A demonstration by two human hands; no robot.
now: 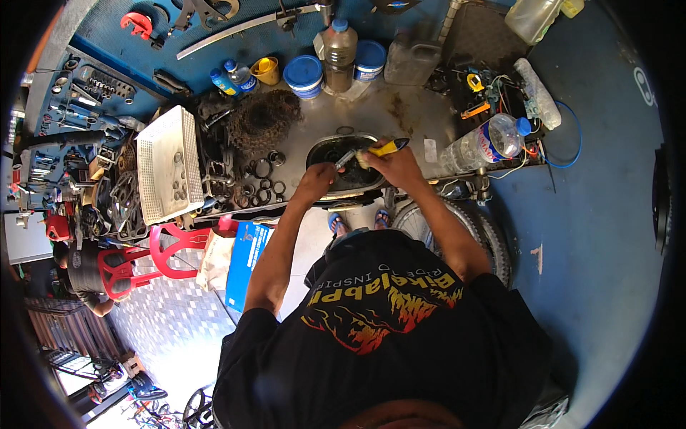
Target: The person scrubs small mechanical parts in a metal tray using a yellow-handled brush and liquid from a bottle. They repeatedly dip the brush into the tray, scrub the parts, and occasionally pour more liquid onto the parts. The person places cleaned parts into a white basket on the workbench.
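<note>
Over a dark oval basin (314, 159) sunk into the metal bench, both of my hands work close together. Pinched in my left hand (316, 183) is a slim silver metal rod-like part (345, 159), its exact kind too small to make out. My right hand (397, 170) is closed round a paintbrush with a yellow and black handle (388, 148). Its pale bristles (364, 160) are beside the metal part, at or nearly touching it. Dark liquid seems to lie in the basin under them.
Left of the basin lie greasy cassette sprockets (264, 118) and metal rings (263, 169), then a white plastic basket (161, 168). Blue-lidded tubs (304, 75) and a bottle of dark liquid (339, 61) stand behind. A large clear bottle (486, 141) lies at right; a bicycle wheel (496, 247) is below.
</note>
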